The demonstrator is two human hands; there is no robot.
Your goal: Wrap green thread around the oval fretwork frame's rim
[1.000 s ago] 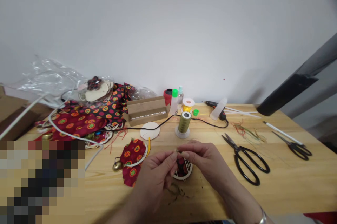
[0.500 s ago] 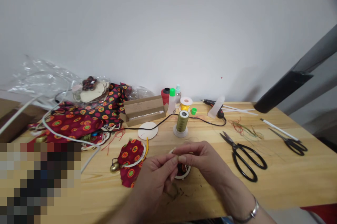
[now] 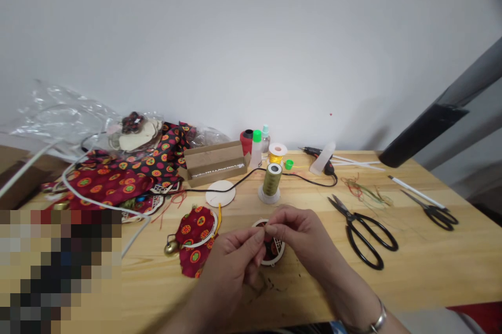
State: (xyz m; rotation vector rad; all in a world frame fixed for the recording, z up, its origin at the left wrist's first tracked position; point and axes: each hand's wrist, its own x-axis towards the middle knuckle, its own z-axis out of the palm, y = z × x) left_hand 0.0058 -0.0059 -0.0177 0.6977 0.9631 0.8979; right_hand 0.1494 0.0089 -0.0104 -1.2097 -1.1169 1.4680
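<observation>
My left hand [image 3: 239,255] and my right hand [image 3: 296,232] meet tip to tip near the front of the table. Both are closed in a pinch, thumb against finger. Whatever lies between the fingertips is too small to make out. Just beneath them is a round white-rimmed frame [image 3: 279,256] with dark patterned cloth and a lattice, partly covered by my hands. Left of my left hand lies red patterned cloth [image 3: 195,227] with a white ring and a brass bell [image 3: 171,248]. A spool of olive thread [image 3: 272,180] stands upright beyond my hands.
Black-handled scissors [image 3: 363,234] lie open at the right, with smaller scissors [image 3: 435,212] farther right. Behind are a cardboard box [image 3: 215,164], a glue gun [image 3: 323,161], a yellow thread spool [image 3: 277,152] and a green-capped bottle [image 3: 256,151]. Patterned cloth [image 3: 113,177] is heaped at left.
My right hand's fingers have curled in more and shifted slightly, uncovering more of the round frame and its lattice. My left hand stays nearly where it was.
</observation>
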